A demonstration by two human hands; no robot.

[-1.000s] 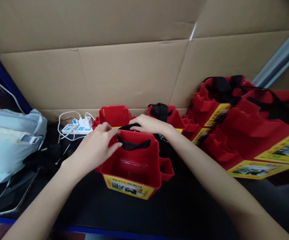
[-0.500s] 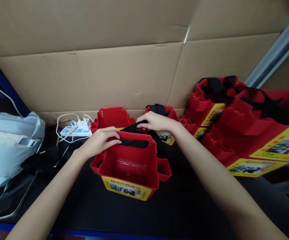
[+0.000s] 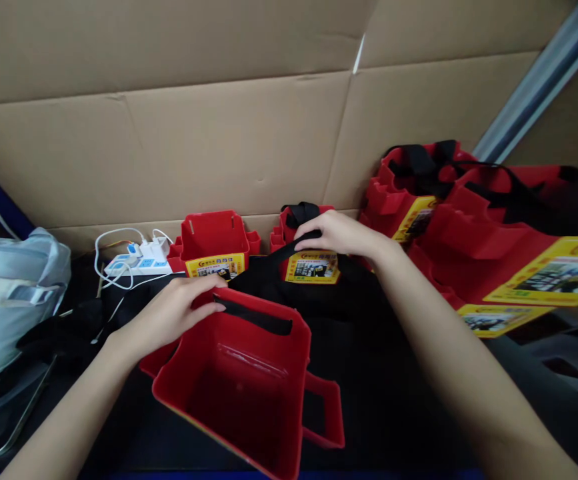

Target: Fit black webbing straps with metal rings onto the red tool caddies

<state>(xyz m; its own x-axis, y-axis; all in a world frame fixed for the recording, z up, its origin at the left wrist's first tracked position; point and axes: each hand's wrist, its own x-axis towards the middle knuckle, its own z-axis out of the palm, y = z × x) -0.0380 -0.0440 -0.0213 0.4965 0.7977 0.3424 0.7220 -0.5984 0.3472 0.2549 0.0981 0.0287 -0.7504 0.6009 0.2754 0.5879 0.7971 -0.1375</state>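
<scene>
My left hand (image 3: 181, 310) grips the back rim of a red plastic tool box (image 3: 256, 343), thumb inside and fingers behind. The open top of the box faces me, and it tilts with its front low. A loop-shaped holder juts from its right side, and a long dark slot runs below the back rim. My right hand (image 3: 336, 235) pinches a black strap (image 3: 266, 265), which stretches from behind the box up to the fingers. Whether the strap passes through the slot I cannot tell.
Behind stand a red box with a yellow label (image 3: 213, 240) and another with a coiled strap (image 3: 311, 267). Several stacked red boxes (image 3: 489, 260) fill the right. At left lie a white power strip (image 3: 141, 260) with cables and a pale bag (image 3: 13, 300). Cardboard (image 3: 193, 147) lines the back.
The box has come nearer to me and tipped, so its front label no longer faces me. My right hand has moved right, drawing out more of the black strap behind the box.
</scene>
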